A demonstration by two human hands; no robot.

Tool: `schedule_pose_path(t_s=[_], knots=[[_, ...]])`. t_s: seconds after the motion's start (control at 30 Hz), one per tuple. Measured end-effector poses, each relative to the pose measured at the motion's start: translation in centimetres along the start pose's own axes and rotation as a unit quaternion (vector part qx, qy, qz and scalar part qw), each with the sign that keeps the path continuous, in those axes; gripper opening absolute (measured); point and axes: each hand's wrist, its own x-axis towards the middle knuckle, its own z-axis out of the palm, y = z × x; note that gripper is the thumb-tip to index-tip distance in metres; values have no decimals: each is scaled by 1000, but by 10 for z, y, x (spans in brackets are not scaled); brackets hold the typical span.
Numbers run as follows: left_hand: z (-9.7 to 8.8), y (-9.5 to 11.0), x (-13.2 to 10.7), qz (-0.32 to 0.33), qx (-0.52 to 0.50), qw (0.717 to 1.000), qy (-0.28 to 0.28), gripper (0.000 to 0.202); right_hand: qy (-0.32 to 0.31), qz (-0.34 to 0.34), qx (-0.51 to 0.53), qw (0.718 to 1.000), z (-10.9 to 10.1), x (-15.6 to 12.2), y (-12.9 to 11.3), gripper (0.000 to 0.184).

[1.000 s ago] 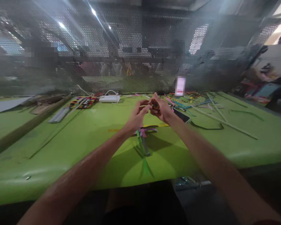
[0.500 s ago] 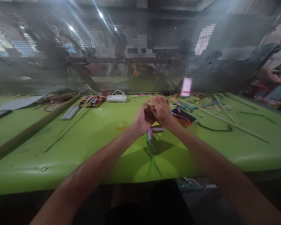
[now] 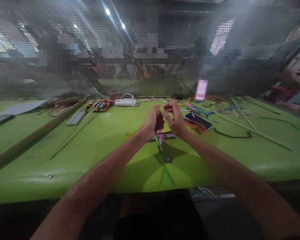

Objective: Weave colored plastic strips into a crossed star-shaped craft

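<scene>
Over the middle of the table, my left hand (image 3: pixel 155 122) is closed in a fist, its thumb on top. Whatever it holds is hidden. Close beside it, my right hand (image 3: pixel 175 119) has curled fingers, with thumb and index fingertips brought near each other. A tiny yellow-green bit shows between the two hands, too small to name. Below the left wrist, a green strip (image 3: pixel 160 150) runs toward the table's front edge. Purple, pink and dark flat strips (image 3: pixel 168 134) cross there, partly covered by my hands, and a yellow strip (image 3: pixel 130 134) sticks out at the left.
At right lie a dark phone (image 3: pixel 198 120), an orange-red loop (image 3: pixel 196 126), thin sticks (image 3: pixel 260 133) and tangled coloured strips (image 3: pixel 205 111). A white power strip (image 3: pixel 125 102), a colourful woven piece (image 3: pixel 98 105), a grey bar (image 3: pixel 76 118) and a long wooden pole (image 3: pixel 37 137) lie left. Perforated metal (image 3: pixel 150 75) stands behind.
My right hand has drawn back from over my left hand, leaving a small gap between them. The left fist now shows more plainly. The view has shifted slightly.
</scene>
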Motion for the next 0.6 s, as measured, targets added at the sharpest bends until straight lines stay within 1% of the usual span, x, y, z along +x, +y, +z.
schedule_pose_path(t_s=[0.07, 0.1, 0.2, 0.27, 0.33, 0.4, 0.47, 0.53, 0.6], knots=[[4, 6, -4, 8, -4, 1000, 0, 64, 39, 111, 46, 992, -12, 8, 20, 29], [6, 9, -6, 9, -5, 1000, 2, 67, 53, 159, 47, 985, -19, 13, 30, 34], [9, 17, -7, 12, -20, 1000, -1, 72, 74, 208, 22, 975, -43, 26, 56, 35], [9, 19, -7, 24, -26, 999, -6, 69, 72, 233, 1, 970, -59, 32, 68, 30], [8, 21, -6, 39, -28, 999, -8, 62, 65, 255, -24, 964, -73, 35, 76, 23], [7, 22, -6, 55, -28, 998, -2, 54, 46, 272, -48, 960, -80, 35, 81, 17], [5, 24, -4, 71, -29, 997, 12, 48, 9, 273, -69, 960, -81, 33, 84, 15], [3, 26, -1, 88, -30, 995, 28, 46, -42, 263, -78, 961, -75, 29, 86, 17], [-1, 28, 4, 100, -30, 994, 46, 45, -109, 233, -82, 963, -67, 23, 86, 19]])
